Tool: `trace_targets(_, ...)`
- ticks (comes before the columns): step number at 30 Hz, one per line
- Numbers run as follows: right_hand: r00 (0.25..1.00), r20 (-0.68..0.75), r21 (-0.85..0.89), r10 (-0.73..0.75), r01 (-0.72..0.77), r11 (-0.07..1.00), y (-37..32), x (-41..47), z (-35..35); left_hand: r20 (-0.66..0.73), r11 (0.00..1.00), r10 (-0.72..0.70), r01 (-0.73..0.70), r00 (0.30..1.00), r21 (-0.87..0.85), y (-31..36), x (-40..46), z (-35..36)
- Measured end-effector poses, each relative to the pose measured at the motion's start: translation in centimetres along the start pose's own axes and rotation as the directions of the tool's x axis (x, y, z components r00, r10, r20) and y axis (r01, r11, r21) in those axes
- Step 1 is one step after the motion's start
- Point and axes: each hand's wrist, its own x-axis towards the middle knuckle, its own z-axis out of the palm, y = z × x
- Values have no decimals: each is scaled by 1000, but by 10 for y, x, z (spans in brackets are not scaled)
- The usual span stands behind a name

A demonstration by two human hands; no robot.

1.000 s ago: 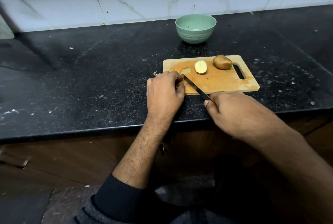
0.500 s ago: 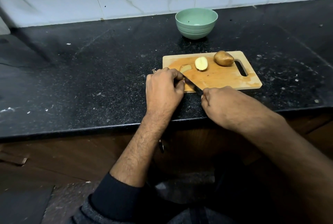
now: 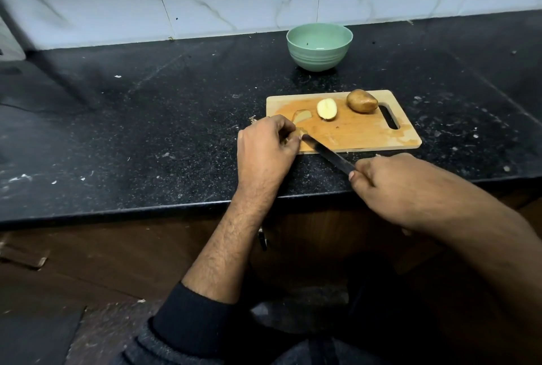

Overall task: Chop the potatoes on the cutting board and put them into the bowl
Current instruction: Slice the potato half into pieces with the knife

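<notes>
Both hands share one job: left fingers (image 3: 289, 134) pinch the potato piece (image 3: 299, 132) steady on the cutting board (image 3: 360, 132), right fingers (image 3: 359, 172) wrap the knife (image 3: 325, 153) handle to slice.

One bowl (image 3: 319, 47), one knife (image 3: 327, 154) (one board (image 3: 366, 135)).

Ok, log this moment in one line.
left hand holds potato piece | right hand grips knife | bowl has no potato
</notes>
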Motion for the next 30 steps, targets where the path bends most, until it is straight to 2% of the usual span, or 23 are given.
trace_targets(4,992,-125,42,-13,18,999,-8,-5,-4,9,997,-33,34,999,-75,-3,-4,-2)
trace_targets(8,988,-155,46,-16,24,999,-12,4,0,0,997,-25,25,1000,-71,-5,-8,-3)
trace_targets(21,997,-70,-1,-15,15,1000,-19,13,5,-14,999,9,-9,1000,48,-1,-6,-3)
trace_targets(30,998,-68,-50,-9,5,999,-34,26,6,24,1000,-4,4,1000,22,-1,-3,-4)
